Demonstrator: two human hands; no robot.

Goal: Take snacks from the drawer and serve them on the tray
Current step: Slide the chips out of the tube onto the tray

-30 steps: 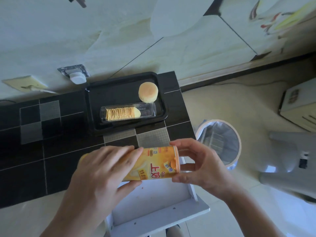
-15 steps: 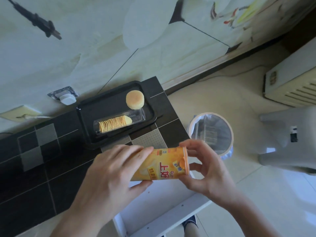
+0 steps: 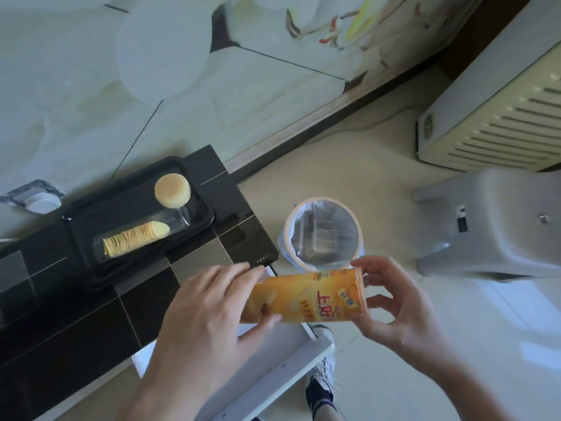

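Observation:
I hold an orange chip can (image 3: 315, 299) sideways in front of me, above the open white drawer (image 3: 273, 360). My left hand (image 3: 206, 317) grips its left end, and my right hand (image 3: 397, 308) grips its right end by the rim. On the black tiled counter sits a black tray (image 3: 82, 247). It carries a clear plastic sleeve with a stack of chips (image 3: 133, 240) and a round pale bun (image 3: 172, 189).
A bin lined with a clear bag (image 3: 323, 233) stands on the floor just right of the counter. A grey plastic stool (image 3: 491, 220) and a cream appliance (image 3: 498, 117) are further right. A small white tub (image 3: 42, 203) lies left of the tray. My shoe (image 3: 321, 387) shows below the drawer.
Both hands have carried the can to the right, out past the counter's corner and nearer the bin. My view has swung right too.

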